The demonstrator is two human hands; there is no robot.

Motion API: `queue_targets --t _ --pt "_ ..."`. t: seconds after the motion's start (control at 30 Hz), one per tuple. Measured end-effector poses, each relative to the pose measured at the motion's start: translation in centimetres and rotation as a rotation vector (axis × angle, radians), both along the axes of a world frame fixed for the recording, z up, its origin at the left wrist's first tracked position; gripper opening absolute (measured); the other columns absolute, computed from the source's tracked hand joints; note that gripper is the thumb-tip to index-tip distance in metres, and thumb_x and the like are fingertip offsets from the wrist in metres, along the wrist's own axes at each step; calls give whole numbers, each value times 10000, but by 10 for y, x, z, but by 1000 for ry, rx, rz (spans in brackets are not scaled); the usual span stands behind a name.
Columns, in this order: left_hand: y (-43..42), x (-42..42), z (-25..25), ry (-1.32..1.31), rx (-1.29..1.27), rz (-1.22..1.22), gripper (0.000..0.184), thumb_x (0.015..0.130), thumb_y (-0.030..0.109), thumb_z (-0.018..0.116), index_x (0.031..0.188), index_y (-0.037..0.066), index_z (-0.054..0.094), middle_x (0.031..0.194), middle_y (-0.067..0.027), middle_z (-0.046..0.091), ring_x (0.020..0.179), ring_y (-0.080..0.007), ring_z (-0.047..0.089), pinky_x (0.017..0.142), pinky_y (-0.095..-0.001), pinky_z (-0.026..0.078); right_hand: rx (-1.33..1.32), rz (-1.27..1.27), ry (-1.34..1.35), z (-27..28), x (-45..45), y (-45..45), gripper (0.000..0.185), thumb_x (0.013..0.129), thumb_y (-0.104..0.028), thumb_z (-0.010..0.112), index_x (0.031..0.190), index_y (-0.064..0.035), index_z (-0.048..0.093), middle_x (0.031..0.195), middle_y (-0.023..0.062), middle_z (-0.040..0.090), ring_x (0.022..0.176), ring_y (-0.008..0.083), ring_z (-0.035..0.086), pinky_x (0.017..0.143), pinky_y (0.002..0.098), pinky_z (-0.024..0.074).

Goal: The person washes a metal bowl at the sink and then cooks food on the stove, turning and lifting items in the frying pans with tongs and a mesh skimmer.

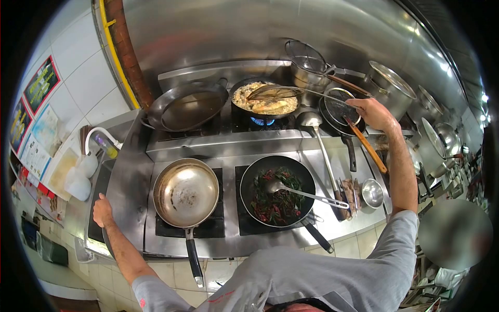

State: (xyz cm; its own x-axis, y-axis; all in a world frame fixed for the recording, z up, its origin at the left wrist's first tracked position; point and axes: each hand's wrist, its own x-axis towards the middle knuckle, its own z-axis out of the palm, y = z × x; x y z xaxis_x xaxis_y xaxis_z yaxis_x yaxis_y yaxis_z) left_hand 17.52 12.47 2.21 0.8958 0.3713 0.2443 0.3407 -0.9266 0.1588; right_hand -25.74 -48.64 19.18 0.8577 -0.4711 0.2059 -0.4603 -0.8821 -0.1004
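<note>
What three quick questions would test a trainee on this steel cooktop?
1. True or false: a blue flame burns beneath the round black pan of golden food.
2. What rests in the round black pan of dark leaves: A) wooden spatula, B) metal spoon, C) knife?
3. What does the right hand grip?

Key: 1 true; 2 B; 3 a long-handled metal skimmer.

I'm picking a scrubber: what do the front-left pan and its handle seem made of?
The front-left pan looks like bare metal, perhaps steel or aluminium: silvery and shiny under brown stains. The handle seems black plastic, judging by its smooth, dark grip.
</note>
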Motion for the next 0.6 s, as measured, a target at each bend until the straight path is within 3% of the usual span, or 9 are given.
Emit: queue_targets --t 0.1,0.47,0.53,0.6 --pt "1 1 -1 0 -8 -5 564 887 479 298 986 29 622 985 -156 624 923 -342 591 786 -437 459 -152 79 21 7 3 -1 330 778 29 505 1087 -61 578 1008 164 607 929 311 578 806 359 467" --pt "4 4 -4 -1 8 -17 561 889 474 301 987 25 622 990 -162 622 937 -349 583 794 -441 457 -157 61 83 4 20 -6 383 740 45 515 1092 -90 577 1046 122 603 968 308 561 833 379 454" --pt "3 4 -3 -3 0 -9 564 889 475 299 982 23 622 982 -160 624 932 -350 585 789 -440 459 -254 96 93 -5 23 -18 421 744 14 500 1120 -164 569 964 136 620 891 289 590 782 387 470" --pt "4 5 -4 -7 5 -11 566 889 476 297 978 22 623 978 -160 625 929 -351 586 787 -441 459 -199 36 123 -8 27 -19 420 745 11 498 1120 -164 568 956 133 623 875 281 596 777 386 471"
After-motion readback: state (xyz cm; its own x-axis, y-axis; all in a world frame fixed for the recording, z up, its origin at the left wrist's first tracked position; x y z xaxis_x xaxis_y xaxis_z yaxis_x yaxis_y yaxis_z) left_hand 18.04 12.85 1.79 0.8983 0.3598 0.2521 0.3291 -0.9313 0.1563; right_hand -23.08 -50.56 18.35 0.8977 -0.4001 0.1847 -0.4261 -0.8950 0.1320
